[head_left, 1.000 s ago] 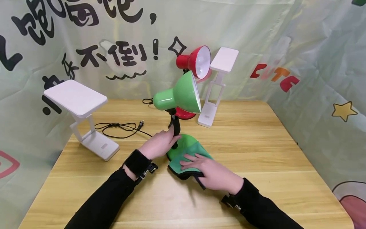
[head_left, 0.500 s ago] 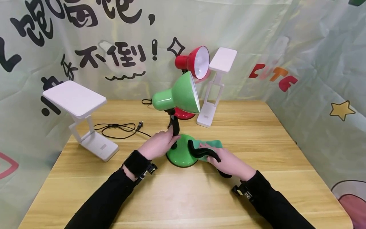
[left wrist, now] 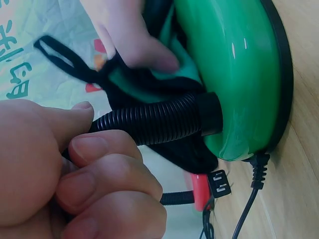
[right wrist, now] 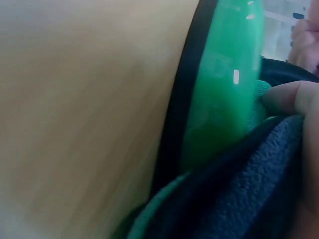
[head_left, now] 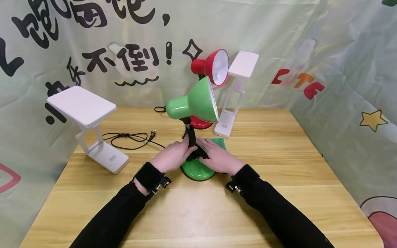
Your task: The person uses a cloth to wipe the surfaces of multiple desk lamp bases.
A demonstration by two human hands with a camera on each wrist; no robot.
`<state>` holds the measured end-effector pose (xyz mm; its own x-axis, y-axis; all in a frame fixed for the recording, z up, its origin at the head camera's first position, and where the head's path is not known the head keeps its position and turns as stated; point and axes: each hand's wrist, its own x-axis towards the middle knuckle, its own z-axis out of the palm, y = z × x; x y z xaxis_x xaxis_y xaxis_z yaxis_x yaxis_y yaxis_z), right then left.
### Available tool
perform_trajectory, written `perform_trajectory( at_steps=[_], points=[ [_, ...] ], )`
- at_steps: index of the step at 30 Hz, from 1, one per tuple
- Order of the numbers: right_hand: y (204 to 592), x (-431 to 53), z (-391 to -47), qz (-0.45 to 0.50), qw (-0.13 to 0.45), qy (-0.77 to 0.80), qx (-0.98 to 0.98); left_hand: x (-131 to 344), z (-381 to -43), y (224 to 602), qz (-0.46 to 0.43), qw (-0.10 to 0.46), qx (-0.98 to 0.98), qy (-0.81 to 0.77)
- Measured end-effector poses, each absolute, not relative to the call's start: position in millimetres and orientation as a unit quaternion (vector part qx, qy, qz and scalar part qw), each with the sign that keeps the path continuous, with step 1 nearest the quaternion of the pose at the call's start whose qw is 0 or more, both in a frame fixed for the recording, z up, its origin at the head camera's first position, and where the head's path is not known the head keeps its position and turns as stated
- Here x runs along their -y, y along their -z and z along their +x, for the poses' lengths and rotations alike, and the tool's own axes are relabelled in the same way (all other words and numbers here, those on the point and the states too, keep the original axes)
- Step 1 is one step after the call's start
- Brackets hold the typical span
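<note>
A green desk lamp [head_left: 201,100] stands on the table, its shade tilted to the right. My left hand [head_left: 170,156] grips its black ribbed neck [left wrist: 149,122], thumb and fingers curled round it. Over the back right part of the round green base [head_left: 198,171] lies my right hand [head_left: 221,157], holding a green and black cloth [head_left: 221,142] against it. In the left wrist view the cloth bunches behind the neck, with a black loop [left wrist: 65,57] sticking out. Dark folds of the cloth [right wrist: 244,184] hang by the base's edge in the right wrist view, which is blurred.
On the left stands a white folding lamp [head_left: 82,105]. A coiled black cord with a plug [head_left: 152,135] lies between it and the green lamp. Behind are a red lamp [head_left: 211,67] and another white lamp [head_left: 243,64]. A printed cloth backdrop [head_left: 266,34] surrounds the wooden table [head_left: 279,165].
My right hand moved with the cloth from the base's front, out to its right side, then to its back near the neck. The left hand keeps its grip; the lamp stays in place.
</note>
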<state>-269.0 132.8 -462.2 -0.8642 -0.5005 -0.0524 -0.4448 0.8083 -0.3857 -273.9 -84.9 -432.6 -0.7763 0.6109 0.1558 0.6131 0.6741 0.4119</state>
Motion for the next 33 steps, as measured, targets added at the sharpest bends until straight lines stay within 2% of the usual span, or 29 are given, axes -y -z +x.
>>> perform_trajectory(
  at_steps=[4, 8, 17, 24, 28, 33],
  points=[
    [464.4, -124.7, -275.9, -0.26, 0.058, 0.158, -0.951, 84.4, -273.3, 431.7, -0.341, 0.017, 0.914, 0.218],
    [463.2, -127.8, -267.2, -0.271, 0.046, 0.142, -0.951, 84.0, -273.1, 430.9, -0.338, 0.012, 0.913, 0.226],
    [455.9, -143.8, -207.3, -0.327, 0.02, 0.08, -0.941, 82.8, -273.0, 430.0, -0.319, -0.003, 0.92, 0.226],
    [450.7, -147.9, -171.8, -0.343, 0.032, 0.067, -0.936, 83.9, -271.2, 429.5, -0.312, -0.009, 0.923, 0.225],
    [452.4, -145.2, -171.0, -0.338, 0.011, 0.069, -0.939, 84.1, -270.7, 429.2, -0.311, -0.009, 0.923, 0.224],
    [458.5, -138.8, -187.4, -0.307, -0.011, 0.066, -0.949, 82.9, -271.0, 429.1, -0.312, -0.013, 0.922, 0.227]
  ],
)
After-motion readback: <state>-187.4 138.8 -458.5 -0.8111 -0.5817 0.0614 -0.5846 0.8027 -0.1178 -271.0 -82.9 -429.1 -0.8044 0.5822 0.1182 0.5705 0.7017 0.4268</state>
